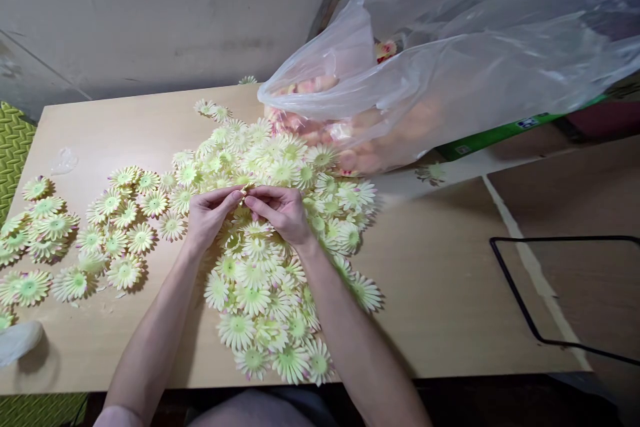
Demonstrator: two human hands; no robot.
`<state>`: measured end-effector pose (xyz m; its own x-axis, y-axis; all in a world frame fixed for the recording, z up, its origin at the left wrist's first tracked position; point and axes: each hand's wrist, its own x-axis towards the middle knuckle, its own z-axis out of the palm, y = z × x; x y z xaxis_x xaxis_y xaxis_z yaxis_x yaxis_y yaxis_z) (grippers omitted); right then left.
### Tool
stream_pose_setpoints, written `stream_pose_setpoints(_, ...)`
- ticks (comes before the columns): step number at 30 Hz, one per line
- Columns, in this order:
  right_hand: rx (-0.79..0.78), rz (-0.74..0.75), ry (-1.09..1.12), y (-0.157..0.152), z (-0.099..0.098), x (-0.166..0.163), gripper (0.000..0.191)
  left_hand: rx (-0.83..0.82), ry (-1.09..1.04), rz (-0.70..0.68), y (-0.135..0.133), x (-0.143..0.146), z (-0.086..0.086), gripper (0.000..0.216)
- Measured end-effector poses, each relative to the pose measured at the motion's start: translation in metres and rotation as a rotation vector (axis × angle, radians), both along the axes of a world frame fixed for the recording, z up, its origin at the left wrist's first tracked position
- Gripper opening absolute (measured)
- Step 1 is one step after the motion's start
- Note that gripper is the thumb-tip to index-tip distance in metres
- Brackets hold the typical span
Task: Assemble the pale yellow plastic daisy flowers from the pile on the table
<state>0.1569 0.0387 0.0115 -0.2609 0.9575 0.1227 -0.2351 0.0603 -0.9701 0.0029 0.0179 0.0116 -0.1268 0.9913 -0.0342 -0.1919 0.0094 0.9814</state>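
Note:
My left hand [211,213] and my right hand [280,212] meet over a heap of pale yellow-green artificial flower heads [253,299]. Thumbs and fingertips of both hands are pinched together on one small flower head [245,191], mostly hidden by the fingers. Many petals in the heap carry pinkish-purple tips, and the centres are greener. To the left of my left hand lies a looser group of the same flower heads [125,271], with a further cluster [47,227] near the table's left side.
A large translucent plastic bag [400,107] with pink-orange flowers inside stands at the back right, beside the heap. A black metal frame [520,303] lies on the right. A whitish object [19,341] sits at the table's [440,300] left front. Behind is a grey wall [175,7].

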Motion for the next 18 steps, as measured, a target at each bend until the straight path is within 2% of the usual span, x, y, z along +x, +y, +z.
stream_pose_setpoints(13, -0.029, 0.001, -0.052, 0.0011, -0.0020, 0.0005, 0.019, 0.027, 0.062, -0.062, -0.0023, 0.0004, 0.0042, 0.031)
stream_pose_setpoints(18, -0.022, 0.034, -0.088, 0.0011, -0.0046, -0.0006, 0.020, 0.016, 0.016, 0.034, -0.0007, 0.0013, 0.0005, 0.022)
